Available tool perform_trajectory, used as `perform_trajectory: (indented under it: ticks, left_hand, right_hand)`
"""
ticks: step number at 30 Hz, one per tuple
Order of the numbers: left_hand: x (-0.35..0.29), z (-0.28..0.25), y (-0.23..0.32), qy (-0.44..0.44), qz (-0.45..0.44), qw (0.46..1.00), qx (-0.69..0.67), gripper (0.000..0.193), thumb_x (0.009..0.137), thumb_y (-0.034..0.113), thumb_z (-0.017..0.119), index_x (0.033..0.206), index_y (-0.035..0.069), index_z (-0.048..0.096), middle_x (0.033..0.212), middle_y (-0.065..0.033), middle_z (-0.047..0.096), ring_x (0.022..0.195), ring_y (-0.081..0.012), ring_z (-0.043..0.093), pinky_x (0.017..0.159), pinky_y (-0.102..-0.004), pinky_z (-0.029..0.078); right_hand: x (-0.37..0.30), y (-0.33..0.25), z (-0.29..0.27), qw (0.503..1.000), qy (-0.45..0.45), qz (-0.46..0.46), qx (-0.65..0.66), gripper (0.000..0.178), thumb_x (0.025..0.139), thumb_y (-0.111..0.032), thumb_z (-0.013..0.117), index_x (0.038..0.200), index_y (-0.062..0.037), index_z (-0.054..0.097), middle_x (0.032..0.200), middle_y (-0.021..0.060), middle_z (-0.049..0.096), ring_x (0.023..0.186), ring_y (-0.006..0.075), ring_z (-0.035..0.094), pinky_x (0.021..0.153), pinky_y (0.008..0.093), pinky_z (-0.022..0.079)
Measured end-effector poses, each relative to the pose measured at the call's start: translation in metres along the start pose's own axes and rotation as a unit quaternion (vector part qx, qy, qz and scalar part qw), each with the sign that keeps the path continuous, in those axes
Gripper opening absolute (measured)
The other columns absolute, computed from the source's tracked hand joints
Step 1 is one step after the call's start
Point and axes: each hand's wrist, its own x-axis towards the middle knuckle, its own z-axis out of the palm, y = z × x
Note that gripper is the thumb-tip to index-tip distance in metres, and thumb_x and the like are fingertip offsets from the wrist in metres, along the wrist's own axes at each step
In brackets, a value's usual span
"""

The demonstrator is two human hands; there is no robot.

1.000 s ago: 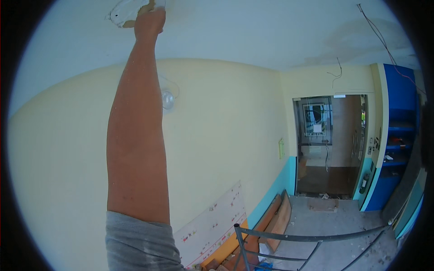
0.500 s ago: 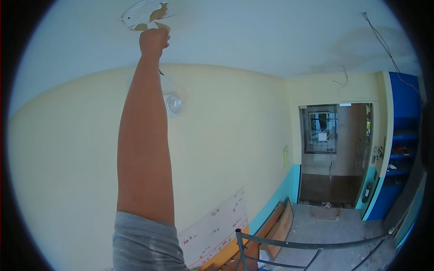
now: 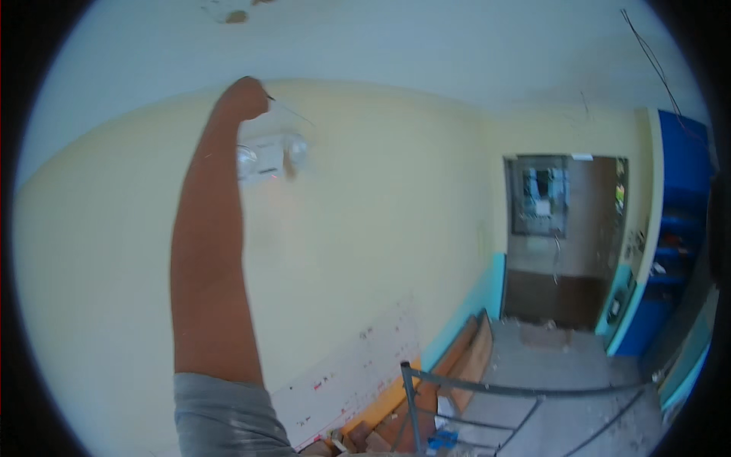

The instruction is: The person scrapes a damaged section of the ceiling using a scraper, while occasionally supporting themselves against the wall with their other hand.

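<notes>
My left arm, in a grey sleeve, reaches up from the lower edge. My left hand (image 3: 245, 99) is raised in front of the top of the yellow wall, below the ceiling. Its fingers are curled in; whether anything is inside them is hidden. A dark wire end (image 3: 271, 98) shows just beside it. Above, cut by the top edge, is a damaged ceiling patch (image 3: 237, 16) with brown exposed areas. Beneath the hand a white twin-lamp fixture (image 3: 269, 156) is on the wall, partly behind my forearm, with a blurred brownish spot before it. My right hand is out of view.
A dark metal frame (image 3: 502, 391) crosses the lower right. Wooden boards (image 3: 474, 358) lean along the wall near a blue object (image 3: 442, 439). A glass door (image 3: 563, 236) and blue shelves (image 3: 676, 228) stand farther off. Loose wires (image 3: 653, 65) hang from the ceiling.
My left hand has come down from the ceiling patch and slightly left. The view has tilted down, so the patch sits at the top edge and more of the wall fixture shows.
</notes>
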Motion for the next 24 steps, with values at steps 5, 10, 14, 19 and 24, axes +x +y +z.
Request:
perform_trajectory:
  ticks: [5, 10, 14, 19, 24]
  left_hand:
    - [-0.091, 0.081, 0.033, -0.023, -0.095, 0.989, -0.107, 0.046, 0.081, 0.041, 0.067, 0.108, 0.003, 0.067, 0.114, -0.0195, 0.065, 0.110, -0.0365, 0.060, 0.095, -0.0441, 0.049]
    - [-0.219, 0.181, -0.016, -0.039, -0.339, 0.938, -0.066, 0.059, 0.084, 0.040, 0.071, 0.135, 0.016, 0.053, 0.142, -0.0140, 0.048, 0.128, -0.0400, 0.048, 0.098, -0.0615, 0.043]
    - [-0.294, 0.169, -0.001, -0.163, -0.441, 0.882, 0.031, 0.082, 0.085, 0.042, 0.071, 0.153, 0.024, 0.028, 0.159, -0.0106, 0.023, 0.141, -0.0419, 0.029, 0.106, -0.0727, 0.026]
    - [-0.342, 0.194, 0.004, -0.282, -0.437, 0.854, 0.011, 0.119, 0.071, 0.037, 0.085, 0.157, 0.032, 0.003, 0.165, 0.0015, -0.005, 0.148, -0.0418, 0.010, 0.103, -0.0725, 0.033]
    - [-0.359, 0.221, -0.004, -0.219, -0.462, 0.859, 0.010, 0.125, 0.067, 0.032, 0.087, 0.156, 0.035, 0.000, 0.164, 0.0033, -0.008, 0.148, -0.0419, 0.005, 0.098, -0.0721, 0.040]
  right_hand:
    - [0.047, -0.074, -0.141, 0.988, 0.128, -0.082, 0.014, 0.030, 0.088, -0.034, 0.056, 0.092, -0.0083, 0.069, 0.093, 0.0172, 0.069, 0.091, 0.0359, 0.066, 0.081, 0.0492, 0.051]
    - [0.023, -0.181, -0.448, 0.912, 0.345, -0.134, 0.176, 0.036, 0.085, -0.035, 0.069, 0.101, -0.0024, 0.069, 0.098, 0.0215, 0.068, 0.095, 0.0382, 0.064, 0.084, 0.0473, 0.049]
    - [-0.048, -0.257, -0.634, 0.805, 0.554, -0.171, 0.125, 0.047, 0.083, -0.039, 0.072, 0.108, 0.0000, 0.067, 0.102, 0.0225, 0.067, 0.099, 0.0395, 0.063, 0.087, 0.0457, 0.050]
    - [-0.120, -0.365, -0.806, 0.593, 0.754, -0.282, 0.011, 0.048, 0.085, -0.043, 0.069, 0.105, -0.0005, 0.067, 0.102, 0.0202, 0.067, 0.097, 0.0385, 0.063, 0.085, 0.0454, 0.051]
    - [-0.197, -0.470, -0.904, 0.561, 0.781, -0.275, -0.008, 0.034, 0.087, -0.041, 0.064, 0.098, -0.0099, 0.069, 0.098, 0.0142, 0.069, 0.091, 0.0342, 0.065, 0.081, 0.0457, 0.052]
